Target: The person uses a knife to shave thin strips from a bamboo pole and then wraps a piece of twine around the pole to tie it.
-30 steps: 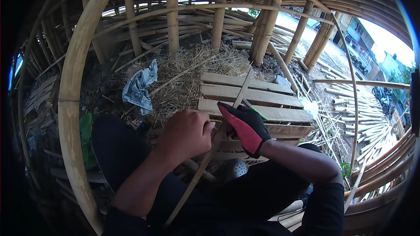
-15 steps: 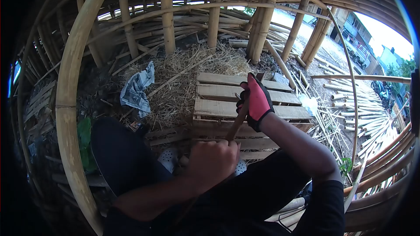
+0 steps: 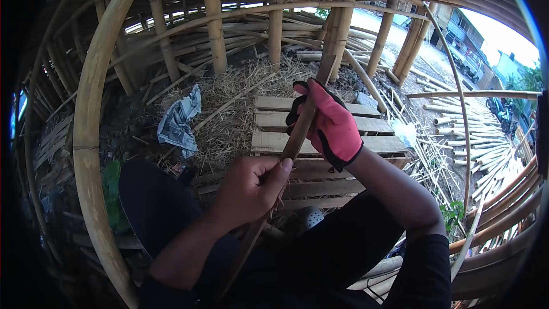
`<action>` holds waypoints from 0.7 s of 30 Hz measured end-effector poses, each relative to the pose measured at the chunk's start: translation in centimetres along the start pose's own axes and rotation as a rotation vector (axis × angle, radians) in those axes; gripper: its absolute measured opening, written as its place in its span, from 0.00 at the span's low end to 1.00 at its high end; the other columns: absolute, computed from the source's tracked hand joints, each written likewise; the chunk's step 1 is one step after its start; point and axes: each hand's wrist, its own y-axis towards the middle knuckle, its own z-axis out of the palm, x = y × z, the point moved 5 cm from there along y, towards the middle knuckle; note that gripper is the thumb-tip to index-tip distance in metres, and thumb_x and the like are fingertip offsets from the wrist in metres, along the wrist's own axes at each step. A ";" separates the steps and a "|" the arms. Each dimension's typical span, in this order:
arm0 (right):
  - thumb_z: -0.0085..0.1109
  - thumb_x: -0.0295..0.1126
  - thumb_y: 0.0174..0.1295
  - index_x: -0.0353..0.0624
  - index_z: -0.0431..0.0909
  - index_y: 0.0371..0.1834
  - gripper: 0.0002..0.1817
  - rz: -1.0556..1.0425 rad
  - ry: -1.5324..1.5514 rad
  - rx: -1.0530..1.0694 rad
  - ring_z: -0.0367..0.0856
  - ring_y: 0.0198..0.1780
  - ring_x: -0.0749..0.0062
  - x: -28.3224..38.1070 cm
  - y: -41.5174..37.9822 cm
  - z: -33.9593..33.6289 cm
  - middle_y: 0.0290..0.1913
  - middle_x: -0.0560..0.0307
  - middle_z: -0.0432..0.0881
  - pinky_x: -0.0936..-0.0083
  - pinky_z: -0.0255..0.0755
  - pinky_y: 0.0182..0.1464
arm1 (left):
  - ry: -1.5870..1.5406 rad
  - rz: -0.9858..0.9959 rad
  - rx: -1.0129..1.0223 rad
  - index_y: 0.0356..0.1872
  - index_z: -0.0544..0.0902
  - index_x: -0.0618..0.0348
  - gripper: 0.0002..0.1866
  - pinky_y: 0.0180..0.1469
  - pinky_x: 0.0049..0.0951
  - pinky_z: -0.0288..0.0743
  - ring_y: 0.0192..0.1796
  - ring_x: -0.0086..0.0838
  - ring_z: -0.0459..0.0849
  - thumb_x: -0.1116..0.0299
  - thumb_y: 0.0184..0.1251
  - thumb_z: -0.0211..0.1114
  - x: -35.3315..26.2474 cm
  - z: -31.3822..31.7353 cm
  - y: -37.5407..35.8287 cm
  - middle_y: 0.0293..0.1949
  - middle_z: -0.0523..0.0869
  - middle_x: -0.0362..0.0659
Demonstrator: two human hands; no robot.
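You sit in a bamboo-framed shelter, a wooden pallet point(image 3: 320, 131) on the ground before your knees, straw point(image 3: 234, 109) heaped off its left edge with a crumpled newspaper point(image 3: 178, 120) on it. A curved bamboo pole point(image 3: 91, 137) hems your left; cut canes point(image 3: 457, 143) litter the open ground past the pallet's right edge. Your bare left hand point(image 3: 251, 186) is closed round a bamboo strip point(image 3: 294, 143); your gloved right hand point(image 3: 329, 123) wraps it higher, above the pallet.
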 end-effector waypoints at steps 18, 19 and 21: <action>0.42 0.49 0.77 0.40 0.63 0.71 0.28 0.069 -0.233 0.193 0.78 0.44 0.74 0.7 -0.9 0.3 0.47 0.59 0.79 0.73 0.71 0.47 | -0.233 -0.064 0.070 0.29 0.84 0.65 0.18 0.26 0.22 0.62 0.23 0.12 0.68 0.61 0.75 0.57 1.7 -1.2 0.3 0.18 0.75 0.31; 0.42 0.45 0.78 0.41 0.64 0.70 0.26 0.066 -0.256 0.205 0.78 0.41 0.75 0.7 -0.9 0.1 0.46 0.61 0.80 0.74 0.71 0.44 | -0.247 -0.067 0.101 0.27 0.83 0.64 0.18 0.26 0.22 0.61 0.23 0.11 0.67 0.62 0.75 0.57 1.8 -1.1 0.4 0.18 0.74 0.30; 0.43 0.46 0.77 0.41 0.64 0.71 0.26 0.050 -0.377 0.208 0.78 0.42 0.76 0.7 -0.8 -0.5 0.47 0.62 0.80 0.75 0.71 0.45 | -0.262 -0.068 0.131 0.26 0.82 0.63 0.18 0.26 0.22 0.60 0.23 0.11 0.66 0.62 0.76 0.57 1.9 -1.0 0.4 0.18 0.73 0.29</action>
